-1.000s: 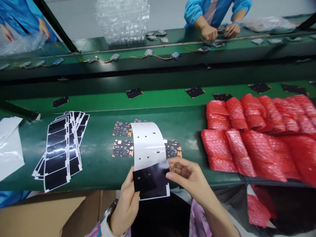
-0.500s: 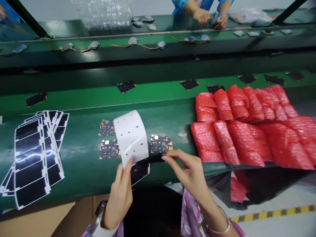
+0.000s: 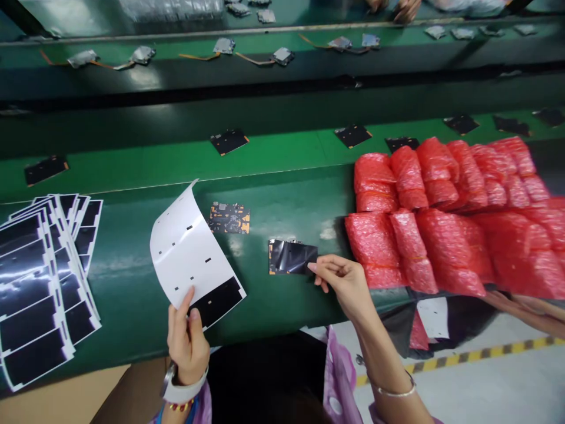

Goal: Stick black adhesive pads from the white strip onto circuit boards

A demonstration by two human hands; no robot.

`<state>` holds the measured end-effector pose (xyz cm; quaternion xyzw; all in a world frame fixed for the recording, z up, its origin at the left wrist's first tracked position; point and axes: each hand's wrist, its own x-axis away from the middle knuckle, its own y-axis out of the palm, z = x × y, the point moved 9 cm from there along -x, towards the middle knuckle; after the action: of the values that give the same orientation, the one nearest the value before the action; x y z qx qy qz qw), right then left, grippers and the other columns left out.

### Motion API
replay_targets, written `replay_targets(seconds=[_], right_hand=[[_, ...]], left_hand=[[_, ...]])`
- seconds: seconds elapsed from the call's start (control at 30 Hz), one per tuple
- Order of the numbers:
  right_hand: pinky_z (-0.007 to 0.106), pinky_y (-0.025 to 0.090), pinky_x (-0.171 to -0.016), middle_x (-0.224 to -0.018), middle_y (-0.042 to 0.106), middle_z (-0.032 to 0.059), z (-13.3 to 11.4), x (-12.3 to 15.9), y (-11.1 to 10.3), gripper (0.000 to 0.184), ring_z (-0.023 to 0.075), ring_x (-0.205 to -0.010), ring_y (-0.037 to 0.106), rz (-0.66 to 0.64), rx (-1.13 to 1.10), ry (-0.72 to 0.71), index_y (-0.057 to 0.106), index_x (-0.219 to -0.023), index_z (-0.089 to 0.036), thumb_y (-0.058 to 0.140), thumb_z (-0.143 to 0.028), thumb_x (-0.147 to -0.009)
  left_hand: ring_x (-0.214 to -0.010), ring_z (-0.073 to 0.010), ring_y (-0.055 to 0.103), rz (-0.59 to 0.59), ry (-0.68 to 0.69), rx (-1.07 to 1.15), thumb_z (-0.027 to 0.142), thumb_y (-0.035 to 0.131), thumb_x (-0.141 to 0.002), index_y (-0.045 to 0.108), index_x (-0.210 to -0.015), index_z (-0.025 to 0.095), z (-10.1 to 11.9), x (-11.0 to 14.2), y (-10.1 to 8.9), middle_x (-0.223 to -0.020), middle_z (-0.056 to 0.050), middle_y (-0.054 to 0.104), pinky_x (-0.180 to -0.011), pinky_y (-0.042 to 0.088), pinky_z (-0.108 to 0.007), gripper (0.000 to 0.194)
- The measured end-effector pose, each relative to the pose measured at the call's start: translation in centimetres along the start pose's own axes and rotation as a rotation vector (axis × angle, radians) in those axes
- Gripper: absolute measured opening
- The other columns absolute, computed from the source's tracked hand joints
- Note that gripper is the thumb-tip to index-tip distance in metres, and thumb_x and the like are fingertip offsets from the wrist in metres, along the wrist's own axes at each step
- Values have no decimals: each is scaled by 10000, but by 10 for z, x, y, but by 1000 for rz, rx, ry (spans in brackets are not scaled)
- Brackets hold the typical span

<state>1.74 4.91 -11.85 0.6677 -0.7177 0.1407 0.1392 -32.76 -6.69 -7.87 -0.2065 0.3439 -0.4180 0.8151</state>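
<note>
My left hand point(image 3: 189, 338) pinches the lower edge of a white backing sheet point(image 3: 185, 241), which curls upward and still carries one black sticker point(image 3: 218, 303) at its bottom end. Between thumb and fingertips, my right hand point(image 3: 342, 282) grips the right end of a loose black sticker point(image 3: 293, 257). That sticker lies over a circuit board, whose orange edge shows at its left; whether it is stuck down I cannot tell. Another bare circuit board point(image 3: 230, 218) rests on the green table, partly behind the sheet.
Fanned sticker sheets point(image 3: 35, 282) lie at the left. Red bubble-wrap packs point(image 3: 419, 247) fill the right side. Black-covered boards point(image 3: 229, 141) sit on the green belt point(image 3: 282, 144). Beyond it are small parts with ribbon cables point(image 3: 282, 56) and another person's hands point(image 3: 406, 9). A forearm point(image 3: 525, 312) shows at right.
The black sticker has come off the sheet and now lies over the right-hand board. My left hand has moved left with the sheet, while my right hand has shifted slightly right.
</note>
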Motion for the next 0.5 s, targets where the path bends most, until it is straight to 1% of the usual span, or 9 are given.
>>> replay_targets(seconds=[0.07,0.1,0.23,0.3,0.33,0.37,0.43,0.47,0.5], right_hand=[[204,332,-355,-483,589,-19,-8,4,-2,391,85,-359,437,14,45,-53,671,-756,-153,845,-504,-739],[208,339,-352,-481,581,-23,-15,7,-3,375,92,-362,444,33,94,-106,675,-758,-161,833,-501,-756],[225,485,-469,-600,648,-5,-60,32,-2,227,119,-472,564,121,398,-408,694,-752,-191,769,-380,-854],[213,508,-501,-641,666,-8,-74,41,3,183,117,-502,589,121,477,-479,689,-765,-199,728,-325,-891],[208,506,-498,-646,666,-12,-78,43,5,171,115,-505,592,111,491,-488,683,-774,-200,712,-309,-903],[205,503,-496,-647,664,-15,-81,43,8,166,114,-507,594,96,502,-492,676,-779,-199,702,-300,-909],[209,504,-509,-658,664,-16,-84,39,14,160,116,-522,600,47,532,-498,666,-790,-197,686,-291,-918],[213,504,-518,-660,665,-16,-85,36,18,156,118,-528,604,13,549,-501,661,-797,-196,676,-287,-923],[218,503,-525,-661,667,-16,-86,33,23,149,120,-531,607,-24,565,-503,658,-806,-196,666,-282,-927]], left_hand=[[-1020,-247,673,-9,-15,-5,332,512,-1005,597,-1378,179,-2,0,0,-1140,-117,706,-908,548,-381,411],[-1018,-246,676,-13,-20,-6,333,513,-1005,597,-1375,177,-2,0,-1,-1145,-118,706,-909,552,-383,409],[-1056,-242,684,-30,-9,29,281,531,-1002,604,-1359,188,2,-1,0,-1189,-111,692,-954,550,-386,376],[-1185,-267,648,-44,4,60,239,550,-992,591,-1373,207,11,-4,2,-1296,-120,646,-1011,535,-410,385],[-1278,-289,598,-49,8,70,217,564,-982,572,-1393,218,17,-6,4,-1377,-131,598,-1043,522,-430,411],[-1371,-313,525,-54,11,72,192,573,-974,538,-1426,225,25,-10,6,-1476,-147,517,-1075,504,-457,455],[-1527,-374,289,-64,32,24,143,586,-956,444,-1503,227,42,-16,10,-1658,-174,253,-1146,427,-551,572],[-1565,-405,138,-65,62,-26,117,593,-945,406,-1529,227,53,-20,11,-1707,-166,100,-1182,345,-624,623],[-1572,-421,13,-62,114,-83,87,602,-929,387,-1542,228,64,-22,13,-1724,-142,-13,-1206,240,-685,664]])
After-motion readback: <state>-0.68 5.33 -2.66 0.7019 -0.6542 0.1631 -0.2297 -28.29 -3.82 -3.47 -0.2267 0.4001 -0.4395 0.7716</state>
